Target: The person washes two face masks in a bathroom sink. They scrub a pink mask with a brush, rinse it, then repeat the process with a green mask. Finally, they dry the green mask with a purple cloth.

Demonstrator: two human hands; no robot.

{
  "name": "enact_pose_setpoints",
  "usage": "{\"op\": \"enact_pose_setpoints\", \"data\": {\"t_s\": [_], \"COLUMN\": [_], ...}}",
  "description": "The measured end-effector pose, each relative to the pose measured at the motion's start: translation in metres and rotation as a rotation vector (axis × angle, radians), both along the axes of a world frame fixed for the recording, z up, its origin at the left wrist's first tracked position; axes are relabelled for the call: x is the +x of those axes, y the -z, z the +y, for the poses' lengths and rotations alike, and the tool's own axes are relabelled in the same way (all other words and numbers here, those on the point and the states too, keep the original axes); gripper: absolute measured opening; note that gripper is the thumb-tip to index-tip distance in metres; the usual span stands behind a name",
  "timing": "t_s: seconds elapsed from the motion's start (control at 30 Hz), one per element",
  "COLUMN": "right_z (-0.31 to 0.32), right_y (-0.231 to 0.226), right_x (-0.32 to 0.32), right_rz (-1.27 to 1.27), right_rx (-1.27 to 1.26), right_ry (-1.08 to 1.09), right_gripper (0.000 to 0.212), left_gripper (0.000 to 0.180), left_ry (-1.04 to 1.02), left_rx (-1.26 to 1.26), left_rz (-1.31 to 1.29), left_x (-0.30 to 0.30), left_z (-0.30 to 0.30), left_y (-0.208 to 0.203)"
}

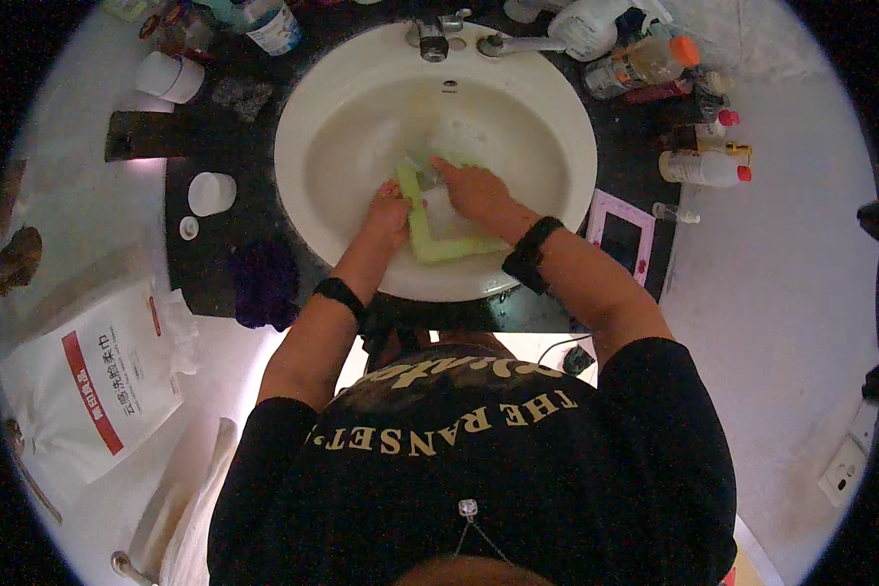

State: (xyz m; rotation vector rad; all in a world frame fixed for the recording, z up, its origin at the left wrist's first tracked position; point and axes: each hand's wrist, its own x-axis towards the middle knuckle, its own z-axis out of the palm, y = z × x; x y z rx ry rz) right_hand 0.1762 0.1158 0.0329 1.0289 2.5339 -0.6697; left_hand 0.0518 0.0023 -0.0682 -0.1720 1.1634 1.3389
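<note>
A light green square frame (pixel 451 251) lies tilted in the white oval sink (pixel 289 161), with soapy-looking water around its far part. My left hand (pixel 391 211) grips the frame's left side, fingers closed around the edge. Over the frame's far left corner is my right hand (pixel 479 195), its fingers curled down with the index fingertip against the frame. Whether something small sits under those right fingers is hidden. Both wrists wear black bands.
A faucet (pixel 432 43) stands at the sink's far rim. A pink frame (pixel 645 237) and several bottles, one orange-capped (pixel 645 66), line the right counter. On the left are a white jar (pixel 212 193), a dark purple cloth (pixel 264 283) and a white bag (pixel 93 381).
</note>
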Motion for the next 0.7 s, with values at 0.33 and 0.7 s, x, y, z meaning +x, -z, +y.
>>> {"op": "enact_pose_setpoints", "data": {"t_s": [0.33, 0.7], "right_z": [0.027, 0.022], "right_y": [0.02, 0.033], "right_x": [0.018, 0.004], "right_rz": [-0.063, 0.102], "right_rx": [0.074, -0.067], "right_ry": [0.023, 0.035], "right_gripper": [0.056, 0.052], "left_gripper": [0.029, 0.023], "left_ry": [0.034, 0.277], "left_rx": [-0.004, -0.096], "left_rz": [0.093, 0.02], "left_x": [-0.008, 0.012], "left_z": [0.001, -0.034], "left_y": [0.016, -0.043]}}
